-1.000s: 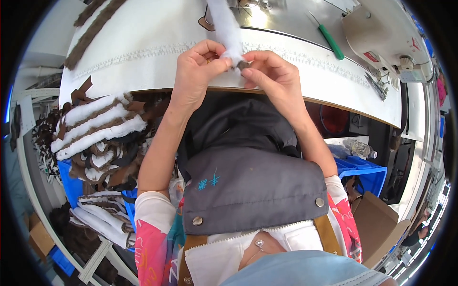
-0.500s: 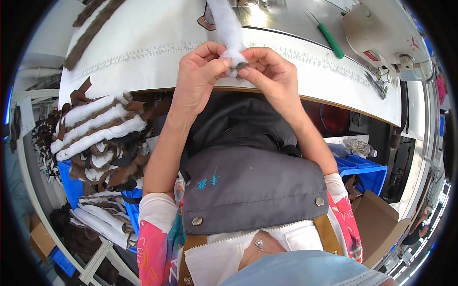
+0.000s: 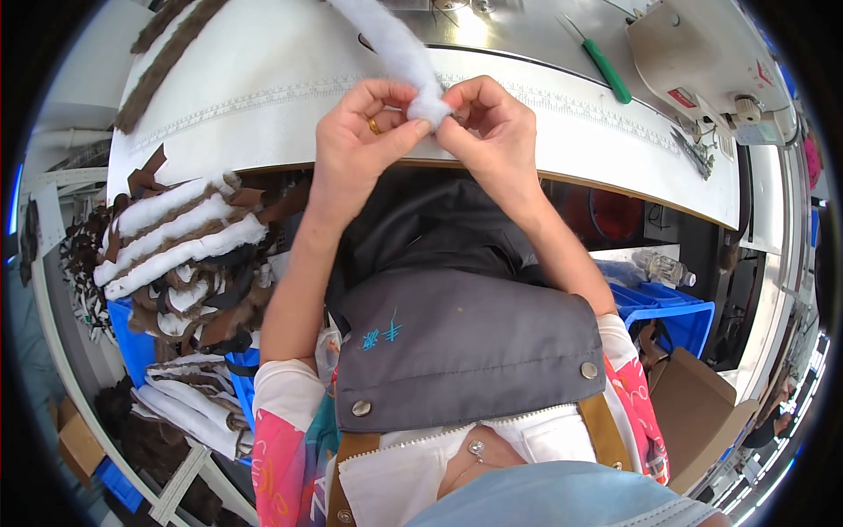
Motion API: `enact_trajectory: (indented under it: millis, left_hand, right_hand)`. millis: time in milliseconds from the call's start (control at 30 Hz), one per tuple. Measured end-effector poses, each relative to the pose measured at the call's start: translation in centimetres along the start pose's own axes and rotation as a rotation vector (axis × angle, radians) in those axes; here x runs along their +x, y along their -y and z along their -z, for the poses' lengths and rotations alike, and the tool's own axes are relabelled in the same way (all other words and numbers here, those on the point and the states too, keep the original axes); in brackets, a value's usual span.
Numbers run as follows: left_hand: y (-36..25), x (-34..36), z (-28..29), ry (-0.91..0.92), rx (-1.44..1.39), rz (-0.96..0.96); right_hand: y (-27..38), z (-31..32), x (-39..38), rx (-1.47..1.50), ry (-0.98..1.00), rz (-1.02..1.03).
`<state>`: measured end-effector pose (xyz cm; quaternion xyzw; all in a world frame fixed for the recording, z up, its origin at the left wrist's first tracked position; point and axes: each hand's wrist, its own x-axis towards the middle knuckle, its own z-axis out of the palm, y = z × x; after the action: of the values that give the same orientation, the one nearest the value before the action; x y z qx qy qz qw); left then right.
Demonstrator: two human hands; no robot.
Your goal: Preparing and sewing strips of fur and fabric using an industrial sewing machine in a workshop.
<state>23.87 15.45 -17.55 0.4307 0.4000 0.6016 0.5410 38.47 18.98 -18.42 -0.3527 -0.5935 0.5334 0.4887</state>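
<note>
A long white fluffy strip (image 3: 391,42) runs from the far side of the table down to my hands, its near end bunched between them. My left hand (image 3: 369,132) pinches that end from the left, a gold-coloured ring on one finger. From the right, my right hand (image 3: 487,123) grips the same end with thumb and fingertips. Both hands are just above the table's front edge, thumbs close together. The fingers cover part of the bunched end.
A green-handled awl (image 3: 606,70) and small scissors (image 3: 694,154) lie on the white table (image 3: 246,114). A sewing machine (image 3: 702,53) stands at the back right. Brown fur strips (image 3: 171,66) lie far left. A pile of white and brown strips (image 3: 184,237) and a blue bin (image 3: 672,312) flank me.
The strip's far part has swung left, and its near end is now folded into a rounder bunch. The brown bit at its tip no longer shows. Both hands have shifted slightly left.
</note>
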Motion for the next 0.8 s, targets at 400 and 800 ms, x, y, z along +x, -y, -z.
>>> enact_trajectory:
  millis: [400, 800]
  left_hand:
    - [-2.5, 1.2, 1.4, 0.254, 0.416, 0.128]
    - [1.1, 0.1, -1.5, -0.210, 0.172, -0.129]
  right_hand:
    - [-0.3, 1.0, 0.1, -0.072, 0.159, -0.065]
    - [0.0, 0.7, 0.6, -0.683, 0.044, 0.562]
